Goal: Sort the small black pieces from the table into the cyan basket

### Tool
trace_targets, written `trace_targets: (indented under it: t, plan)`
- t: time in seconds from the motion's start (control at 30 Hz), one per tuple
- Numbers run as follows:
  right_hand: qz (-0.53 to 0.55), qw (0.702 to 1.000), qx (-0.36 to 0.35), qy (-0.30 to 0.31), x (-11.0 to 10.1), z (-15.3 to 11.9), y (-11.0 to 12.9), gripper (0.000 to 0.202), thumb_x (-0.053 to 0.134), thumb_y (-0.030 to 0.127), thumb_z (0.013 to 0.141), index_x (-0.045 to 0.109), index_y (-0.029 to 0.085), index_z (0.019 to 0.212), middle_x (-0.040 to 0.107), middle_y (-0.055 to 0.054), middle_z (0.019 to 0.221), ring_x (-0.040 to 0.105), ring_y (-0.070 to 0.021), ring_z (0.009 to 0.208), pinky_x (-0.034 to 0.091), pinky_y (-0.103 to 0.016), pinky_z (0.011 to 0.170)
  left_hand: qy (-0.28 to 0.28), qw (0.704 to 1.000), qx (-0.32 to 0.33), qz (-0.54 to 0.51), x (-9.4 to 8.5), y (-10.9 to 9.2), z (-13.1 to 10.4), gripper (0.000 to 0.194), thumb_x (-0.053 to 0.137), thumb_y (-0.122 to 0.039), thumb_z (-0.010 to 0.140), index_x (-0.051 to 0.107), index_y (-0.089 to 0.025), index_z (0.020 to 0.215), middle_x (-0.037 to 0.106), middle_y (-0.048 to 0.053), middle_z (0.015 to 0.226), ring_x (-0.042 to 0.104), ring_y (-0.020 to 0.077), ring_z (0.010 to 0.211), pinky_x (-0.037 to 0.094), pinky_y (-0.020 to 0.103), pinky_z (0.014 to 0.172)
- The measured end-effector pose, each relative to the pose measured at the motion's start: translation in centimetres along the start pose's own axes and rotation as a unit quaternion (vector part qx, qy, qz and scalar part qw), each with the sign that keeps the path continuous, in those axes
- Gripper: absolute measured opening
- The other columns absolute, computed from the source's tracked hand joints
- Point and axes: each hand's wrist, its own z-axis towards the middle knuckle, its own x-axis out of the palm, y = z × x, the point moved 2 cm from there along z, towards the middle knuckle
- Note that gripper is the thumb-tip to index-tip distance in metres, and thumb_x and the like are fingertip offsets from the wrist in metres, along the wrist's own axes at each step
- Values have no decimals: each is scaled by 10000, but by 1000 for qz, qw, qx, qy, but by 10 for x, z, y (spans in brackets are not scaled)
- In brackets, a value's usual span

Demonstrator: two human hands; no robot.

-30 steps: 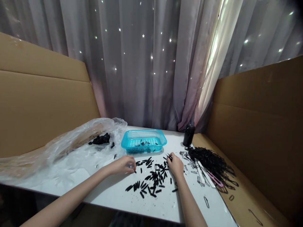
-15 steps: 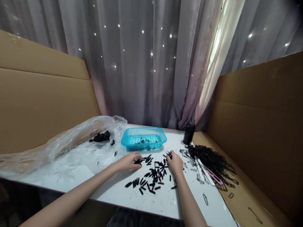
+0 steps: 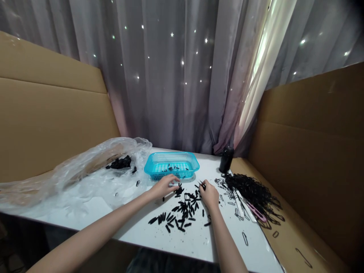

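My left hand hovers just in front of the blue basket, its thumb and fingers apart and nothing visible between them. By its fingertips lies the upper part of a pile of small black strip-like pieces, spread over the white tabletop. My right hand is closed round dark tweezers, whose thin tips point up and left; the rest is hidden in the fingers. Behind both hands stands the blue perforated basket, with several black pieces in it.
A clear plastic bag with black material covers the left side. At right lie a heap of black loops, a pink-handled tool and a black cylindrical container. Cardboard walls flank the white table.
My left hand has moved right and slightly away from me, and its fingers have spread. My right hand keeps nearly the same place with the tweezers. The view has shifted slightly.
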Motion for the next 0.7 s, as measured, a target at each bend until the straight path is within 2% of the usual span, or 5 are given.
trace_targets:
  t: [0.1,0.2,0.33,0.43,0.7]
  plan:
    - [1,1000,-1,-1,0,0,0,270,588,349,969,608,161,1162,655,-64,1113,663,-184,924,568,-383,806,-10,999,2,44,0,-10,-2,434,515,-502,939,589,-182,1223,601,139,1245,596,313,1110,494,406,902]
    - [1,1000,-3,-3,0,0,0,273,589,349,968,608,160,1164,655,-64,1115,663,-185,927,568,-386,809,1,996,5,91,10,-21,1,526,566,-530,900,569,-143,1255,587,181,1256,568,371,1134,477,468,918]
    - [-1,1000,-5,-5,0,0,0,274,587,353,969,608,160,1162,655,-64,1113,663,-185,926,568,-385,807,26,990,0,137,28,-27,15,321,566,-395,951,618,-143,1143,630,128,1157,611,275,1042,497,460,901]
    - [-3,1000,-5,-3,1,1,-1,277,589,353,967,606,161,1167,652,-66,1123,661,-186,931,567,-386,808,42,987,-11,152,35,-24,24,265,569,-341,970,614,-154,1152,644,86,1137,641,216,972,535,430,864]
    - [1,1000,-4,0,2,0,-3,272,587,353,969,608,163,1161,652,-65,1119,659,-185,929,565,-384,808,45,985,-41,163,35,-11,32,277,584,-322,968,609,-146,1181,654,88,1134,663,214,953,567,414,826]
